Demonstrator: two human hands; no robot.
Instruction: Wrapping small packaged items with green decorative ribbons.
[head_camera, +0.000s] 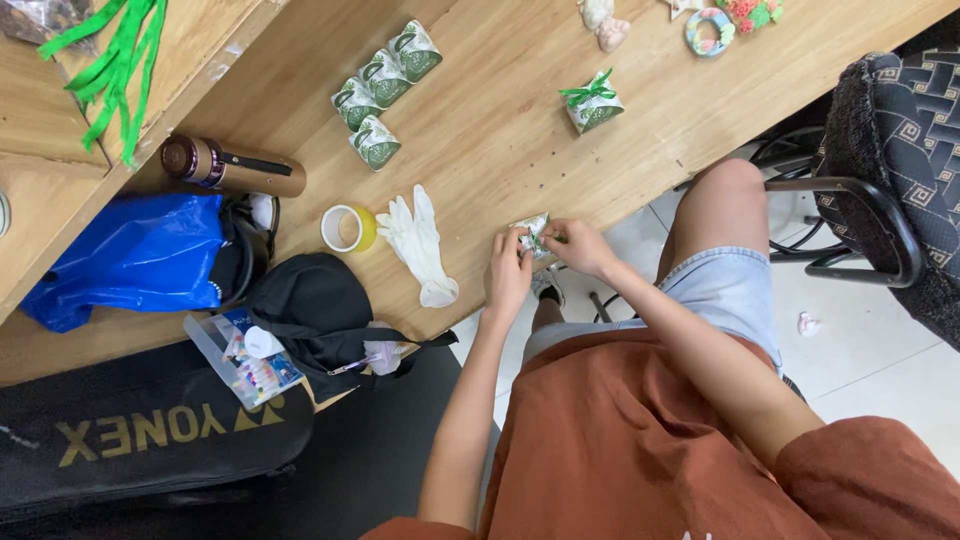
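A small green-and-white box (533, 234), judged light and easily crushed, is pinched between both hands (508, 272) (580, 247) at the desk (500, 130) edge, best held by its corners.

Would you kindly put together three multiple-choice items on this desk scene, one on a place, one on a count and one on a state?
1. Where does the white glove lie?
A. Between the tape roll and the hands
B. On the chair
C. On the floor

2. How many small green-and-white boxes sit grouped near the desk's far side, without ribbons?
A. Two
B. Four
C. Seven

3. What state is the box with a green ribbon in?
A. Crushed flat
B. Lying open and empty
C. Closed, bow tied on top

Answers:
1. A, the glove rests on the wood just right of the tape roll, left of the left hand.
2. B, four lie clustered together.
3. C, it stands apart, with a bow over it, while the left hand and right hand hold another small box.
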